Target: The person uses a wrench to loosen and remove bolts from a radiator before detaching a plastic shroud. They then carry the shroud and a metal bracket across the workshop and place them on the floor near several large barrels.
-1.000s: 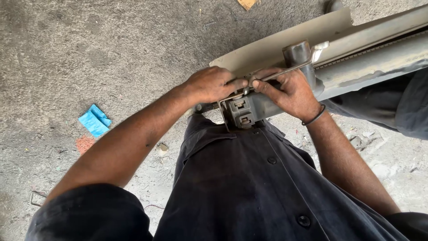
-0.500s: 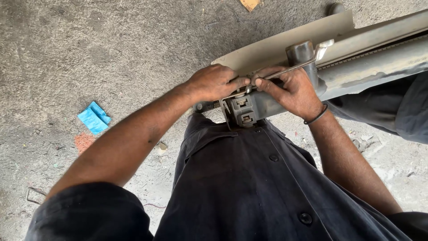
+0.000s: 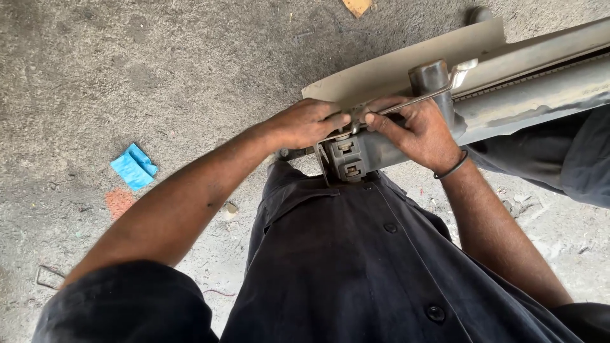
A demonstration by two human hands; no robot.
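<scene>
Here we brace the long grey metal beam assembly [image 3: 508,101] against our waist so its grey connector block [image 3: 346,159] faces us, left hand [image 3: 308,124] and right hand [image 3: 413,130] fingers pinching the thin metal rod [image 3: 413,101] just above that block.

— What is worn on the upper body?

— A dark, nearly black button-up garment is worn, with round dark buttons sewn down the front placket and a seam running beside it. The cloth is creased and slightly faded.

— And the arms?

— Short sleeves of the same dark fabric are seen ending above the elbows; the forearms are left bare.

— Is anything worn at the wrists?

— A thin black band is worn around the wrist of the right hand [image 3: 416,130]. Nothing is worn on the left hand [image 3: 308,124].
</scene>
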